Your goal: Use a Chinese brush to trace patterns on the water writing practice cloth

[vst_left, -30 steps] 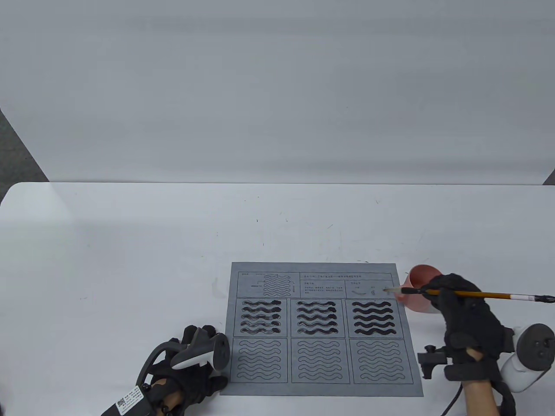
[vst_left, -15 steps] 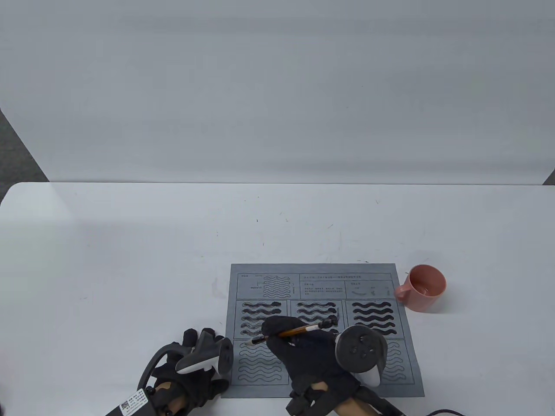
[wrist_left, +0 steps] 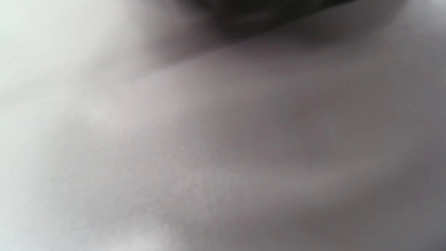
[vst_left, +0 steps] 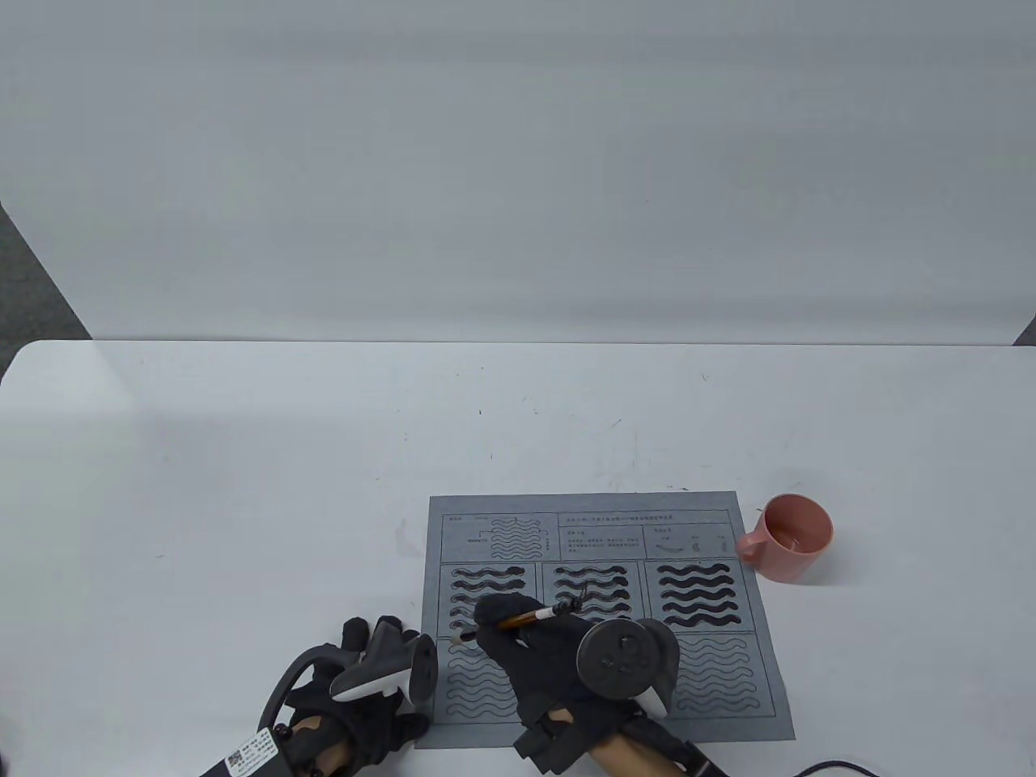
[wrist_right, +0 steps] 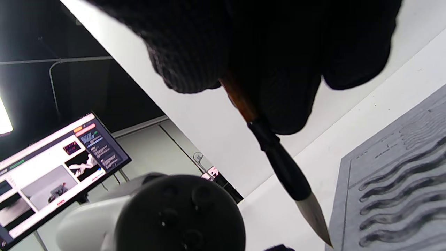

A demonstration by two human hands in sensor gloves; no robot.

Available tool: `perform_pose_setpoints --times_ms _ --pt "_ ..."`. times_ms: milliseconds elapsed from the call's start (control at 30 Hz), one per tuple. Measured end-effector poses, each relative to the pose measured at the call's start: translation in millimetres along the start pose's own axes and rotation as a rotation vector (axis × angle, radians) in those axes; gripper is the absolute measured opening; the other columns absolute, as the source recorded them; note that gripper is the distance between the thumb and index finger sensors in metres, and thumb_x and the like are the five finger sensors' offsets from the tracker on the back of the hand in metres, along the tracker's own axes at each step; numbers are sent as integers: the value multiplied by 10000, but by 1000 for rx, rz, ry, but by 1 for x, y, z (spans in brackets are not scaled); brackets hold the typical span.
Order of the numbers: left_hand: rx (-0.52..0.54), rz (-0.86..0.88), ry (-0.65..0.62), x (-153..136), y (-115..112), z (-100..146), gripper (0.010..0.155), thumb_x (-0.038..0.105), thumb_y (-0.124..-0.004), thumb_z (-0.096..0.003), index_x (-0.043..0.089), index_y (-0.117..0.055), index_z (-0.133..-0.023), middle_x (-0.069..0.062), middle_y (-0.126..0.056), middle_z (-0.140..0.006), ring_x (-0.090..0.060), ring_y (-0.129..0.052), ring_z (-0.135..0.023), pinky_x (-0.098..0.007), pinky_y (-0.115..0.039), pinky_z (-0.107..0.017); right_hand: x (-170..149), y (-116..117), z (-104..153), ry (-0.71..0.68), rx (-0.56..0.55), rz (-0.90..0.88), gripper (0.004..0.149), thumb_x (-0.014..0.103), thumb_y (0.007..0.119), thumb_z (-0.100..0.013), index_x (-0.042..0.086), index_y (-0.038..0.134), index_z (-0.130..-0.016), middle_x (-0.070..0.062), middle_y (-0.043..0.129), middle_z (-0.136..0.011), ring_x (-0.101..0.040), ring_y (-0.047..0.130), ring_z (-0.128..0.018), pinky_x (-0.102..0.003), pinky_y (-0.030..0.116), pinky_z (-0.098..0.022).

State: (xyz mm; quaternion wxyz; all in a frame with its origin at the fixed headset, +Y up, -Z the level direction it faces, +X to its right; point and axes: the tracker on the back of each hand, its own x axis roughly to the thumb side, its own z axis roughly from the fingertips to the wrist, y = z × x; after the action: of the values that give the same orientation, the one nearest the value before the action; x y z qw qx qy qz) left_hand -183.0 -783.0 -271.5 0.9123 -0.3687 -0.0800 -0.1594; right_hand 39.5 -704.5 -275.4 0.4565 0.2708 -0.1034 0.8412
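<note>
The grey water writing cloth (vst_left: 712, 518) lies at the table's front, its upper three wave panels darkened and its lower three in outline. My right hand (vst_left: 534, 655) grips the brush (vst_left: 530, 618), its pale tip at the top left corner of the lower left panel. In the right wrist view the brush (wrist_right: 275, 157) slants down from my gloved fingers (wrist_right: 188, 45) and its tip meets the cloth (wrist_right: 400, 181) near its left edge. My left hand (vst_left: 356, 696) rests on the cloth's lower left corner. The left wrist view is only a blur.
A pink mug (vst_left: 789, 538) with water stands just right of the cloth's upper right corner. A white backdrop rises behind the table (vst_left: 243, 453). In the right wrist view a monitor (wrist_right: 52, 174) and my left hand's tracker (wrist_right: 167, 212) show.
My right hand carried the brush from the mug leftward and down across the cloth to the lower left panel. In the last half second it shifted a little further left. My left hand stayed put.
</note>
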Motion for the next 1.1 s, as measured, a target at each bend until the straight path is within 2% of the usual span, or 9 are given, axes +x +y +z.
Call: perform_pose_setpoints --times_ms 133,367,1100 --pt "3 -14 5 1 -1 -1 938 640 -411 -317 313 251 -896 -59 266 -1015 -472 108 -1037 -685 -203 -783 -7 8 2 13 19 12 347 205 894 -446 98 845 -772 -194 976 -778 -375 1088 -596 -573 849 -457" --pt "-2 -11 0 1 -1 0 936 639 -406 -314 315 258 -888 -59 276 -1008 -472 119 -1030 -686 -190 -781 -14 6 3 46 -5 -44 345 203 881 -456 97 833 -780 -192 965 -789 -376 1076 -612 -578 838 -463" --pt "-3 -9 0 0 0 0 937 638 -410 -316 313 256 -890 -60 274 -1008 -472 119 -1030 -686 -189 -781 -23 11 4 87 34 -45 353 217 845 -476 92 810 -804 -199 938 -815 -391 1053 -635 -581 822 -473"
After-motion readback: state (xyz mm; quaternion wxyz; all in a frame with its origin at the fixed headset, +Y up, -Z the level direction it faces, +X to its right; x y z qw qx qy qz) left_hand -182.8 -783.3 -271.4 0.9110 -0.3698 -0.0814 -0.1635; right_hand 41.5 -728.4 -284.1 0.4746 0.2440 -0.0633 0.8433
